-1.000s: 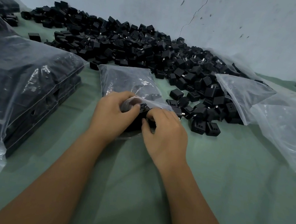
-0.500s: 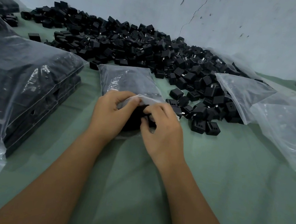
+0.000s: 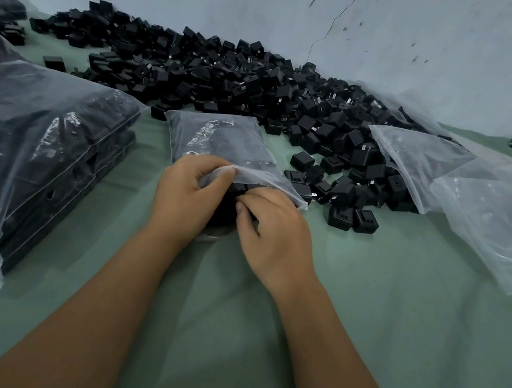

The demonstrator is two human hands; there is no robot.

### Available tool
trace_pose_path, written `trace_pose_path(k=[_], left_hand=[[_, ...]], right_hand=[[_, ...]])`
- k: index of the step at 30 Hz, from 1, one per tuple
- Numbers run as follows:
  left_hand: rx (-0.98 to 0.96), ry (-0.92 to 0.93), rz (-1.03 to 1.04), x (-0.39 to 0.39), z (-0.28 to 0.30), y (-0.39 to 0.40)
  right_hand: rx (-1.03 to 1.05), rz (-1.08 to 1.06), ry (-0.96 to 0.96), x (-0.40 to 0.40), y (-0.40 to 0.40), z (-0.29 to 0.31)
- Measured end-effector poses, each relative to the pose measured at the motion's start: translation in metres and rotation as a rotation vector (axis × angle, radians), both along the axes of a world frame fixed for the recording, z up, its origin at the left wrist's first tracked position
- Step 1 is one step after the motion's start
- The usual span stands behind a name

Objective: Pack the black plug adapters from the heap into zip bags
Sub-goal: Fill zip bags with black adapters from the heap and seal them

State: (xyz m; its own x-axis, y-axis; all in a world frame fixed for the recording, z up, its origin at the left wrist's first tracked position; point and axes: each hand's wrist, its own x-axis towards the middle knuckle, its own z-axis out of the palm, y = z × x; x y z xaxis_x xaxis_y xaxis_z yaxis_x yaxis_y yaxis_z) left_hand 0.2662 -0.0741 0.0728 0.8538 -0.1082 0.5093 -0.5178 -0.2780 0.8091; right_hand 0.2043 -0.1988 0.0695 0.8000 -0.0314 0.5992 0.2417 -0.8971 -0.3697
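Fingers of the left hand (image 3: 185,196) pinched the zip bag (image 3: 222,141) mouth open; the right hand (image 3: 272,230) seemingly gripped an adapter (image 3: 238,188) inside, half hidden.

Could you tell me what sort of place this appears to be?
Probably a small packing workshop, not a home. A big heap of black plug adapters lies loose on a green-covered table against a cracked bare wall, with filled zip bags stacked at the left.

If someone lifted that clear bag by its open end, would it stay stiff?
Probably not: the bag is thin wrinkled film, so it would likely sag. Packed with adapters, it should feel heavy for its size. Its glossy surface may slip.
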Motion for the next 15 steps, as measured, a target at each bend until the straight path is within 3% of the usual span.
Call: trace_pose_path(k=[8,15], left_hand=[[0.118,-0.331,0.073,0.000,0.001,0.001],[0.134,-0.447,0.078,0.002,0.000,-0.001]], right_hand=[[-0.053,-0.007,0.149,0.001,0.000,0.003],[-0.244,-0.127,0.284,0.025,0.015,0.023]])
